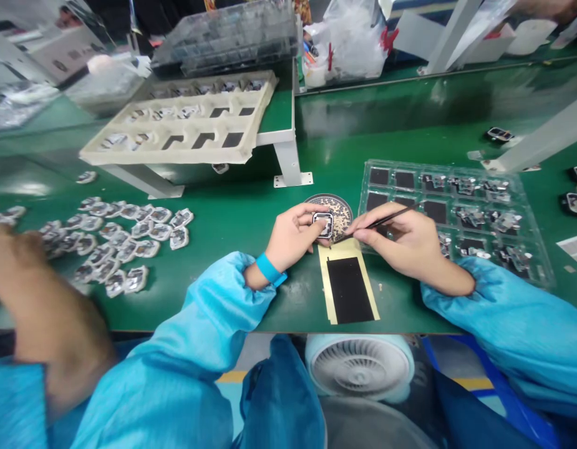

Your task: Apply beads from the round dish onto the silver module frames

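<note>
Between the fingers and thumb of my left hand (288,240) is a small square watch-like case (326,224), white-rimmed with parts inside. My right hand (407,240) grips slim black tweezers (392,216), their tip pointing down and left, close beside the case. Whether the tip holds anything is too small to tell. Under the hands lies a yellow backing sheet (371,293) with a black rectangle (349,290) on it. Just behind the case stands a round dish (344,206) full of tiny pale and dark pieces.
Many similar cases (129,249) lie at left, near a co-worker's blurred arm (54,318). A clear compartment tray (484,168) with small parts sits at right. On a raised green shelf rests a cream tray (176,149). A fan (360,368) stands below the table edge.
</note>
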The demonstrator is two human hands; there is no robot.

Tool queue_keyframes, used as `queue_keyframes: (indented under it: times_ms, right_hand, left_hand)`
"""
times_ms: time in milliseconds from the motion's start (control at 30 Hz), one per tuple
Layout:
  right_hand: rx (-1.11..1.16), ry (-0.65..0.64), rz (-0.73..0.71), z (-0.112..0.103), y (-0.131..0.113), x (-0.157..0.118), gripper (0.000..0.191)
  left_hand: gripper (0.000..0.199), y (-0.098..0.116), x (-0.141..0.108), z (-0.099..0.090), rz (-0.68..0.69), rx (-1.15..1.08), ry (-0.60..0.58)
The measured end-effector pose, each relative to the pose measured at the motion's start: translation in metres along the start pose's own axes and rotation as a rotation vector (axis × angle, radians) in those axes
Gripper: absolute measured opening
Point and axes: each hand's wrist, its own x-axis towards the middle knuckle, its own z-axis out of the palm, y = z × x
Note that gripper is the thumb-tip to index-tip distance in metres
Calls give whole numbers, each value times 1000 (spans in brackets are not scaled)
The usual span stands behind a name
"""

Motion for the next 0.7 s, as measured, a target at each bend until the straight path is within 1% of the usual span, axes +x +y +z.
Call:
queue_keyframes:
  times_ms: [67, 100, 233, 333, 567, 700]
  right_hand:
    - [-61, 91, -107, -1, 0, 3, 13]
    - [-105, 117, -148, -1, 0, 5, 12]
    - [-230, 138, -233, -1, 1, 10, 9]
    - [-252, 124, -256, 0, 0, 11, 8]
    - [-286, 99, -254, 0, 0, 10, 10]
    - [-297, 92, -289, -1, 2, 10, 11]
  left_hand:
    - [33, 1, -1, 1, 0, -11, 12]
    - [33, 1, -1, 2, -1, -13, 17]
    - [35, 1, -2, 3, -12, -6, 24]
    - [35, 0, -2, 2, -10, 7, 19]
    - [34, -3, -2, 1, -6, -19, 9]
    - [34, -1, -2, 1, -10, -27, 15]
